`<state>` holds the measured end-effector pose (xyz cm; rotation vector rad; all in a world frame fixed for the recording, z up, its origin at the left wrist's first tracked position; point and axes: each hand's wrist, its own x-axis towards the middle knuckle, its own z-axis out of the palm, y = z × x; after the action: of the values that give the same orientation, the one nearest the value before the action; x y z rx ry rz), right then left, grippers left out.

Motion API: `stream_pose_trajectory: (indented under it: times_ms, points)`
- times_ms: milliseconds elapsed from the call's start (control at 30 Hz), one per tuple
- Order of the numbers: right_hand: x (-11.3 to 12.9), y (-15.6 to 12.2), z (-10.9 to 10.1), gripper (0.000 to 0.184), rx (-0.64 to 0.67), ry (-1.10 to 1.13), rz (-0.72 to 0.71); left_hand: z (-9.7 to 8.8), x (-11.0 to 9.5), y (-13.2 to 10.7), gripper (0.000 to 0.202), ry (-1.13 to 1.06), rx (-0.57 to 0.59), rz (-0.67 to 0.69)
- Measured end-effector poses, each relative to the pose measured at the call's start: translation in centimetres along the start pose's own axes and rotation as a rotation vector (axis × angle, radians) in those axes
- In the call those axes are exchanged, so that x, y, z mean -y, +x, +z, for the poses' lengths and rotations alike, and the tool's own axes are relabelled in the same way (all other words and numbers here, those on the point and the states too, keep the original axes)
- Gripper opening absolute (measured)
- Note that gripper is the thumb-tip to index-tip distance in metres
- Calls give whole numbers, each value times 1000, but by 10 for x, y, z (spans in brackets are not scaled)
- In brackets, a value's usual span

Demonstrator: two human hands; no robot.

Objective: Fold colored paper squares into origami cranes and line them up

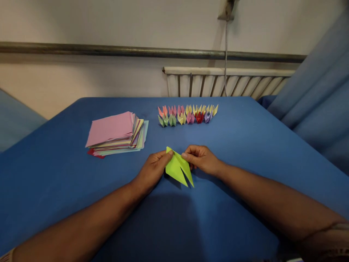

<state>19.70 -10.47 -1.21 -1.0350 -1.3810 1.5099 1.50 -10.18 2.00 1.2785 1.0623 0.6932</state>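
Fingers partly hidden behind paper

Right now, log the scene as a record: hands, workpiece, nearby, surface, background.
Left hand: grips the folded green paper at its left side
Right hand: pinches its right edge
Workpiece: split into two points at near end
Nearby: paper stack, pink sheet on top; two rows of folded paper figures
Surface: blue table
Background: wall rail, blue curtain at right

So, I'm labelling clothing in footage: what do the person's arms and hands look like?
The left hand and right hand are bare, no gloves or rings visible. A pale, seemingly striped cuff shows by the left forearm; the right sleeve is too dim to describe.
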Motion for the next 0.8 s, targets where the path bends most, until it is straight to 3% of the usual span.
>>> stream_pose_trajectory:
  times_ms: [300,433,800]
  points:
    - [-6,-1,4,38,32,46,7,1,-4,-3,41,100,-89,75]
    - [-9,-1,4,39,31,26,-3,0,-2,-3,47,101,-54,96]
    - [-5,-3,2,34,125,13,30,1,5,2,29,-28,-190,53]
